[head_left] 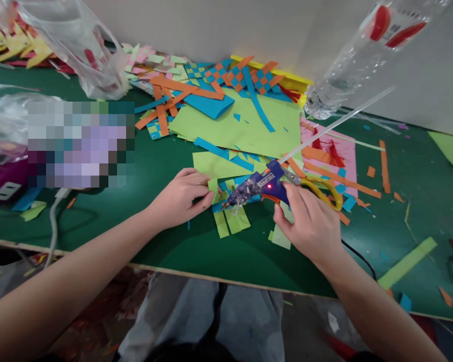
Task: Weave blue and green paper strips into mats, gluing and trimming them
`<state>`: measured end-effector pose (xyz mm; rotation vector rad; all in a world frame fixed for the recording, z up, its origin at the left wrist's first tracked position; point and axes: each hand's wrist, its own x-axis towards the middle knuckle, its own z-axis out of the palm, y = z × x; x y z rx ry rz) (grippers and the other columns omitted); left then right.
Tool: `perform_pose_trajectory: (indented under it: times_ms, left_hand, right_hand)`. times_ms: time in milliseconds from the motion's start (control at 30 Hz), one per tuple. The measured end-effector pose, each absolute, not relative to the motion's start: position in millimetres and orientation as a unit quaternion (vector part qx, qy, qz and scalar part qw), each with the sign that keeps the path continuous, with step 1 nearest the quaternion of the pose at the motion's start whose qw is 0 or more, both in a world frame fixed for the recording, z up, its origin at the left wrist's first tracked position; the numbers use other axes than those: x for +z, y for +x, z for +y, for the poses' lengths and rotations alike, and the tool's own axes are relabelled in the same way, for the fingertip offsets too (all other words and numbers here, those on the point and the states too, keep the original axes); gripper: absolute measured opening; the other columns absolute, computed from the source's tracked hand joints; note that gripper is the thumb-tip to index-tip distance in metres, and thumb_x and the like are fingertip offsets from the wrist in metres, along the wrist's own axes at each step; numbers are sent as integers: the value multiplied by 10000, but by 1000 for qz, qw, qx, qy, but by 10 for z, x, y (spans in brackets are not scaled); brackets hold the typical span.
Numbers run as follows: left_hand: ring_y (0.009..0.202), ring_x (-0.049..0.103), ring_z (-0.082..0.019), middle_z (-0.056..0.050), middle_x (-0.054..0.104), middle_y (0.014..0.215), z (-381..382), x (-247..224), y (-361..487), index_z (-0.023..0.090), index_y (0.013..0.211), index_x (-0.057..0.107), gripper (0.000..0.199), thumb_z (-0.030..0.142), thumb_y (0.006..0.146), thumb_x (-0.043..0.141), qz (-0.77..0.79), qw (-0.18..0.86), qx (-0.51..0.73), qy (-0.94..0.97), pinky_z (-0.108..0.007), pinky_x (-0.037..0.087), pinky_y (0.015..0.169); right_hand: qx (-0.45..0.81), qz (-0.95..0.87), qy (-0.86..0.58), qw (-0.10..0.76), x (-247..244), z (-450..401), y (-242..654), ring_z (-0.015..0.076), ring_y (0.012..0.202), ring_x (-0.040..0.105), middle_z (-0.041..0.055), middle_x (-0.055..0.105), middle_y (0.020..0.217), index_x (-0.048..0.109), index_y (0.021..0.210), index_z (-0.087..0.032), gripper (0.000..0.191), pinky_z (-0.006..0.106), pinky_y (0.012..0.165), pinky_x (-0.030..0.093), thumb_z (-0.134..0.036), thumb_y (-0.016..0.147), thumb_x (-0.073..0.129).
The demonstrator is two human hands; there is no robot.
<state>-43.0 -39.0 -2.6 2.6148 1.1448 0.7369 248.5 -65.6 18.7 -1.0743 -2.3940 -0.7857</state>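
My right hand [311, 221] is wrapped round the handle of a blue hot glue gun [272, 182], whose red light is lit. A long clear glue stick [335, 123] sticks out of its back end. The nozzle points down-left at a small piece of woven green and blue paper strips [232, 221] on the table. My left hand [183, 198] pinches a green strip at the left side of that piece, with thumb and forefinger close to the nozzle. Yellow-handled scissors [324, 188] lie just behind my right hand.
Green sheets [241, 120] lie behind the work, with orange strips [196, 88] and woven paper fish [262, 78] beyond. A plastic bottle [347, 70] leans at the wall. At left are a plastic bag [94, 60], a purple power strip [7, 181] and a white cable [53, 226].
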Motion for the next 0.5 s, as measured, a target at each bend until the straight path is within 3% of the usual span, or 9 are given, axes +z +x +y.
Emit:
perform_pose_trajectory:
  times_ms: [500]
  left_hand:
    - [769,613,-153,-24,644,733,-380,-60,-453,187,613,543,355,219,951,439,376,91,251,887,-366,452,917]
  right_hand:
    - [-292,-861,-375,183,210,-681,2435,186,820,683,131,721,962,575,1182,7,392,289,707,548,-224,868,620]
